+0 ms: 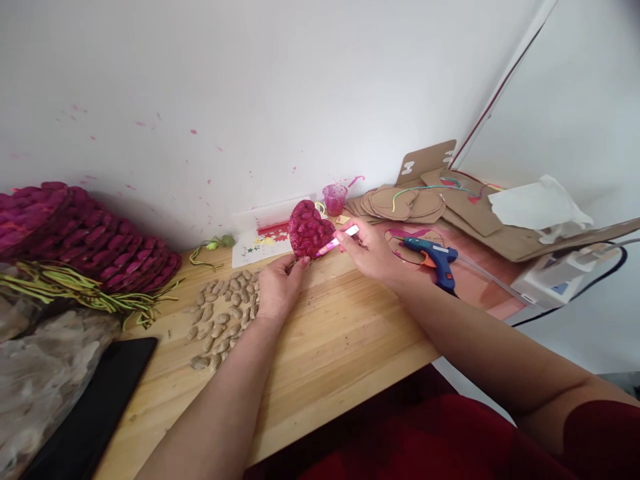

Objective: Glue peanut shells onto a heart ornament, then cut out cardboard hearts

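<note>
Between the thumb and fingers of my left hand point(283, 287) is the lower edge of a magenta, lumpy heart-shaped ornament point(309, 228), which stands tilted up on the table. My right hand point(367, 252) pinches a white-handled paintbrush point(345, 239); its pink-stained end touches the ornament's lower right edge. Just behind the ornament stands a plastic cup point(335, 199) stained with pink paint. Loose peanuts in their shells point(225, 313) lie to the left of my left hand. A white sheet point(263, 250) with small coloured stars on it is partly hidden behind the ornament.
Stacked magenta hearts point(95, 233) with yellow-green cords point(110, 300) fill the left, above a plastic bag point(60, 380) and a black flat object point(115, 393). On the right are a blue glue gun point(430, 253), cardboard hearts point(395, 202) and cardboard pieces point(480, 220). A wall point(280, 100) stands behind.
</note>
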### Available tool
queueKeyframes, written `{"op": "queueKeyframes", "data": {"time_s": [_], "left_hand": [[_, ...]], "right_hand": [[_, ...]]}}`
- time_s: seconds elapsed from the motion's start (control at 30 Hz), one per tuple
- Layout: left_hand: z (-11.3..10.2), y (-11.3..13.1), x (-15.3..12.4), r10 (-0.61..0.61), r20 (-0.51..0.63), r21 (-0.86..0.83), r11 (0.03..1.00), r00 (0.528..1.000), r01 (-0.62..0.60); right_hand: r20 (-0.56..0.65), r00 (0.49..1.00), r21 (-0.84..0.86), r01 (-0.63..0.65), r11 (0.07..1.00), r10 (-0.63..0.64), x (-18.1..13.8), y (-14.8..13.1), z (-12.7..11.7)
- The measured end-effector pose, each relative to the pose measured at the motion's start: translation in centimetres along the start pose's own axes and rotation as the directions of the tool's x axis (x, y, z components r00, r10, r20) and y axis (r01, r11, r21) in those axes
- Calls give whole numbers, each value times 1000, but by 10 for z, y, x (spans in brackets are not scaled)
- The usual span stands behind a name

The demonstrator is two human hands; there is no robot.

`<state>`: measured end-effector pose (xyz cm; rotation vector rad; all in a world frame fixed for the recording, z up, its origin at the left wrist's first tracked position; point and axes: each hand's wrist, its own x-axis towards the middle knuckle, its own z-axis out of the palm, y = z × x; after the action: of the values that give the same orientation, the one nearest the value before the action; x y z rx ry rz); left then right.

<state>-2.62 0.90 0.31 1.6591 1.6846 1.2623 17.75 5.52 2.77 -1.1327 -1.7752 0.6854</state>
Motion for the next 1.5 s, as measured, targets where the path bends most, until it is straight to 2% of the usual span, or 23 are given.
{"op": "queueKeyframes", "data": {"time_s": [0.07, 0.17, 0.23, 0.33, 0.4, 0.57, 0.7, 0.77, 0.87, 0.93, 1.07, 1.13, 1.27, 1.4, 1.5], "left_hand": [[0, 1, 0, -1, 0, 0, 1000, 1000, 1], [0, 1, 0, -4, 1, 12, 1000, 1000, 4], [0, 1, 0, -2, -1, 19, 1000, 1000, 2], [0, -2, 1, -2, 3, 15, 1000, 1000, 2], [1, -3, 1, -2, 10, 4, 1000, 1000, 2], [0, -3, 1, -8, 7, 32, 999, 1000, 8], [0, -2, 1, 10, 6, 47, 999, 1000, -10], [0, -2, 1, 17, 3, 53, 998, 1000, -17], [0, -1, 1, 11, 8, 39, 999, 1000, -11], [0, 0, 0, 0, 7, 25, 1000, 1000, -1], [0, 0, 0, -5, 1, 24, 1000, 1000, 5], [0, -1, 1, 1, 2, 27, 1000, 1000, -1], [0, -3, 1, 6, 10, 20, 1000, 1000, -6], [0, -3, 0, 1, 5, 25, 1000, 1000, -1], [0, -3, 1, -9, 4, 34, 999, 1000, 9]], "right_hand": [[11, 1000, 4, -5, 1000, 5, 1, 1, 0], [-44, 999, -52, -10, 999, 8, 2, 4, 0], [-60, 998, -25, -2, 1000, 0, 1, 4, 0], [-2, 1000, 77, 2, 997, -2, 0, 3, 2], [21, 1000, 81, 1, 997, -3, 0, 2, 3], [-73, 997, 18, -2, 1000, 4, 2, 6, 2], [-6, 1000, 121, 31, 992, -30, 2, 6, 3], [5, 999, 97, 38, 995, -38, 2, 6, 3], [-67, 997, 20, 27, 999, -25, 3, 9, 2], [-98, 995, 33, 38, 999, -34, 4, 11, 3], [-26, 999, 137, 50, 989, -47, 4, 12, 6], [-11, 1000, 120, 29, 992, -28, 3, 11, 7], [-83, 997, 42, 6, 999, -2, 4, 11, 4], [-14, 1000, 173, 19, 985, -17, 4, 11, 4], [-7, 1000, 118, 11, 993, -11, 4, 11, 4]]}}
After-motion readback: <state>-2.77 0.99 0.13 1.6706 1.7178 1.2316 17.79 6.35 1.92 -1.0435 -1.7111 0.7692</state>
